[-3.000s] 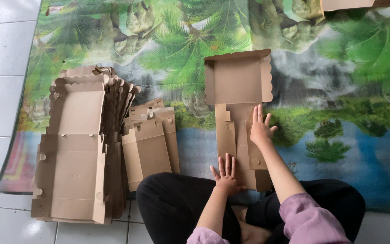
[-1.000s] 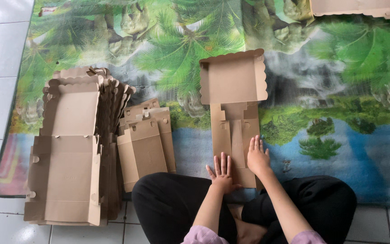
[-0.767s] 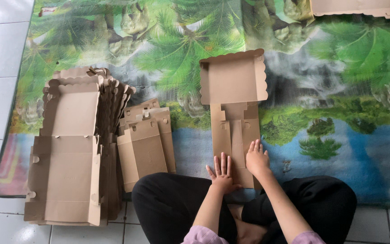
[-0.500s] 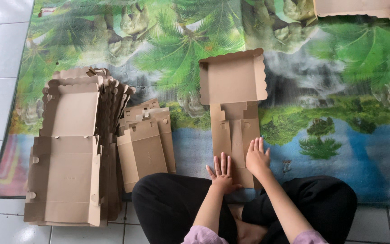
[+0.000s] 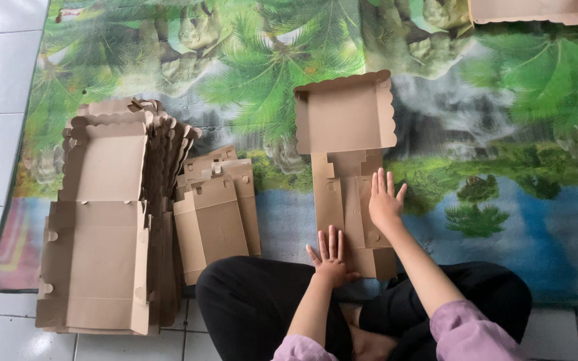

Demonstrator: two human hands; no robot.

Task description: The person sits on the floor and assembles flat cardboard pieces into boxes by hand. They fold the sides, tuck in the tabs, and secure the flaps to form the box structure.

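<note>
Right hand (image 5: 384, 204) lies flat, fingers spread, palm down on the right folded-in flap of a brown cardboard box blank (image 5: 349, 174); it grasps nothing. Left hand (image 5: 332, 252) is likewise flat and spread, pressing the near left edge of the same blank, just nearer the body than the right hand. Blank lies directly ahead of the crossed legs on a palm-print mat (image 5: 503, 134), its scalloped lid panel open and pointing away beyond the fingertips.

Judgement: the side flaps are being creased down; the next move would call for lifting those flaps upright and locking their tabs, which needs a pinch grip rather than flat palms.

Left of the left hand: a small pile of folded cardboard pieces (image 5: 215, 207); further left, a tall stack of flat blanks (image 5: 105, 220). Far ahead to the right, another cardboard edge (image 5: 536, 10). Nothing blocks the blank.
</note>
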